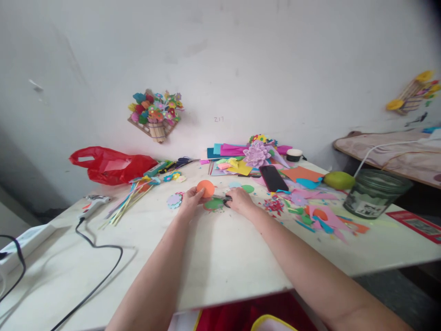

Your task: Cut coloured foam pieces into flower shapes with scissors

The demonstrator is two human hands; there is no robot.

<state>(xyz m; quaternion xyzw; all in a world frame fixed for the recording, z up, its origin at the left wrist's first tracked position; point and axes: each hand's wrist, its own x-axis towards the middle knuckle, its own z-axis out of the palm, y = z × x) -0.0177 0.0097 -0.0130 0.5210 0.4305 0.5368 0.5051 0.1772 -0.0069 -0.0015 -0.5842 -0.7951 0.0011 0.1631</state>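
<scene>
My left hand (191,200) pinches an orange foam or paper disc (207,187) between thumb and fingers, holding it just above the table. Closed around the black handles of small scissors (226,200) is my right hand (241,202); the blades point toward the disc and are hard to make out. Below the orange disc lies a green disc (214,204). Another green disc (247,188) and a pale blue one (235,184) rest beyond my right hand. Scalloped lilac and light blue flower shapes (174,201) sit beside my left hand.
Coloured scraps (324,218) and tiny clippings (274,205) cover the right side, near a phone (273,178) and a glass jar (375,193). Leftward are thin sticks (134,197), a red bag (112,165), a black cable (103,247) and a power strip (25,246).
</scene>
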